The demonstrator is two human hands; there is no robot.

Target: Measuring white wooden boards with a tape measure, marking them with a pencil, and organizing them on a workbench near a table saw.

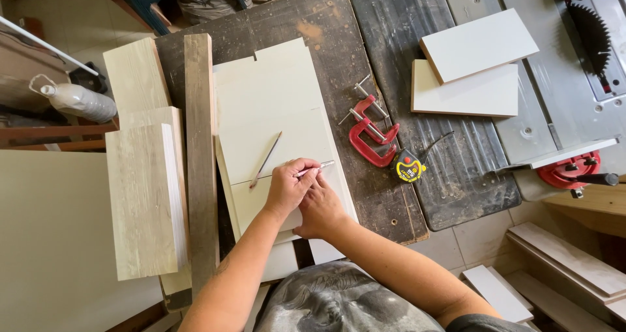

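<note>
My left hand [285,188] is closed around a slim silver pen-like tool [315,169] whose tip points right over a white panel [274,91] lying on the dark workbench [326,32]. Just below and right of it, my right hand [321,213] rests on the same panel. Its fingers are tucked under the left hand and hidden. A pencil [266,159] lies slanted on the panel, just up and left of my left hand.
Two red clamps [372,133] and a yellow tape measure [409,168] lie right of the panel. Two white boards [479,45] rest by the table saw blade [590,32]. Pale wood planks [145,202] and a long dark plank [199,143] lie left. Boards [567,260] are stacked at lower right.
</note>
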